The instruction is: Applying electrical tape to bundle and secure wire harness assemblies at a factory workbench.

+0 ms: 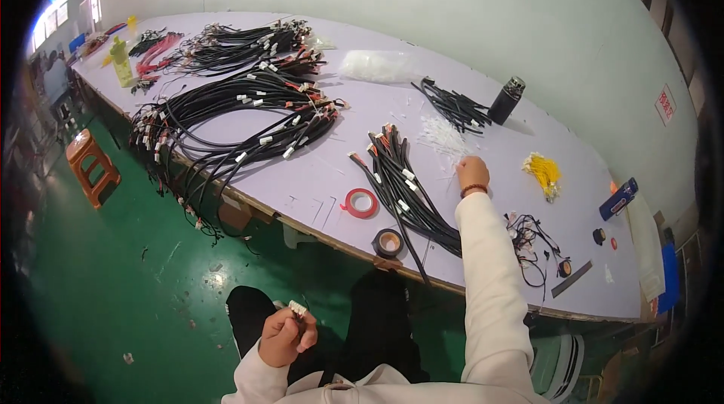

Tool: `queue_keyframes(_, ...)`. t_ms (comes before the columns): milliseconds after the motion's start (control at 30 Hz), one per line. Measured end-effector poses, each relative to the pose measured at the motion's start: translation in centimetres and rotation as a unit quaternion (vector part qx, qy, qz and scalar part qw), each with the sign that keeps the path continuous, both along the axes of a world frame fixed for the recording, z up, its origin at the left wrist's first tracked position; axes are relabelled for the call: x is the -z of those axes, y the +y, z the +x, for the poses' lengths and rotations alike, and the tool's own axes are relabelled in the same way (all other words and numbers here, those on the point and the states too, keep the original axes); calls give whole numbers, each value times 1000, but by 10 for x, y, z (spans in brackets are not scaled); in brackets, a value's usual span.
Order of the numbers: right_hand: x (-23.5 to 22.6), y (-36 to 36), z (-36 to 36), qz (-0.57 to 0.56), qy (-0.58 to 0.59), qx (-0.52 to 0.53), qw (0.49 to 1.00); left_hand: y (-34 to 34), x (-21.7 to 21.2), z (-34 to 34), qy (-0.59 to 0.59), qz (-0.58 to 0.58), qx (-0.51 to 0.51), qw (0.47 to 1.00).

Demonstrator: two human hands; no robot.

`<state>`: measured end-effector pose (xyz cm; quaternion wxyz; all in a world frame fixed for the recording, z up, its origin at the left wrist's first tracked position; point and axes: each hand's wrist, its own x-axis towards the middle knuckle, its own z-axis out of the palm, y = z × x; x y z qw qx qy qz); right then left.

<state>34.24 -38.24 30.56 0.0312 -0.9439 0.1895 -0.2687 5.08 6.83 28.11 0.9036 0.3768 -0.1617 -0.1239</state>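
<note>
Over my lap, my left hand [280,338] pinches a small white plug connector [298,309] between thumb and fingers. My right hand [473,172] is stretched far over the table, closed, at the near edge of a pile of small white plastic pieces [443,135]. Its fingertips point away, so whatever they grip is hidden. Just left of my right forearm lies a bundle of black cables [407,189] with white tags and orange-red wire ends. A roll of red tape [361,203] and a roll of black tape [388,243] lie beside that bundle.
Large coils of black cable [256,99] cover the table's left, some hanging over its edge. Short black tubes [452,105], a black bottle [507,100], yellow wires [543,173], thin black wires [532,238] and a blue can [619,199] lie around my right arm. An orange stool [92,166] stands left.
</note>
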Motion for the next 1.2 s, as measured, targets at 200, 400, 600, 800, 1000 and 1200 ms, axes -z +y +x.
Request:
queue_keyframes(200,-41,-2,-12,70,-48,-97,992,-10,-7,4,111,-29,6,993)
queue_keyframes(400,-93,35,-55,338,-15,-280,898,-19,-10,2,113,18,62,992)
queue_keyframes(600,-94,175,-216,603,71,-395,689,-26,-15,-1,117,-20,48,992)
queue_keyframes(800,-32,235,-276,109,-68,-611,781,-26,-19,-11,207,-21,159,965)
queue_keyframes(1000,-9,236,-285,19,-143,-631,762,-19,-18,-13,264,-64,223,936)
queue_keyframes(1200,-14,227,-275,6,-122,-700,703,-22,-9,-15,282,-119,259,916)
